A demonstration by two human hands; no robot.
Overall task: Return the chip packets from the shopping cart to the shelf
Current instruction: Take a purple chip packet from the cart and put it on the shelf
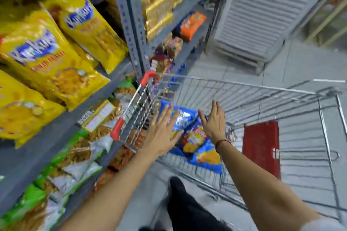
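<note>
A wire shopping cart point(244, 88) with red corner guards stands against the grey shelf point(62, 118) on the left. Blue chip packets point(195, 139) lie in the cart's near left corner. My left hand point(163, 133) hovers over their left side with fingers spread, holding nothing. Over the packets' right side, my right hand point(214, 122) is held open, palm facing left, a red thread on its wrist. Neither hand grips a packet. Large yellow chip packets point(47, 58) fill the upper shelf.
Green and white snack bags point(62, 170) line the lower shelf. A second shelf bay point(169, 15) further along holds gold and orange packs. A red flap point(261, 148) lies in the cart. A slatted white panel point(266, 11) leans behind. My dark trouser leg point(185, 206) is below.
</note>
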